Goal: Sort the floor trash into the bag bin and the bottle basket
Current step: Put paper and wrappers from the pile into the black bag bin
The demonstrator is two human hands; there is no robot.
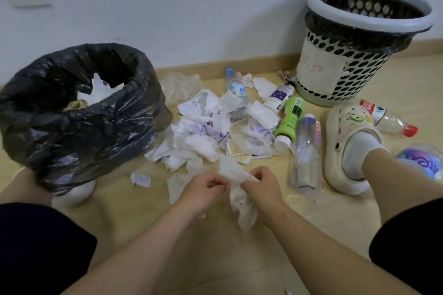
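Note:
My left hand and my right hand both pinch a crumpled white tissue just above the floor, near me. Beyond them lies a heap of white paper scraps. The bin lined with a black bag stands at the left with paper inside. The perforated white basket stands at the back right. Bottles lie right of the heap: a green one, a white and purple one, a clear one and a blue-capped one.
My right foot in a cream clog stands by the bottles, with a red-capped bottle and a purple-labelled bottle beyond it. A clear plastic wrapper lies by the wall. My left foot is under the bag bin.

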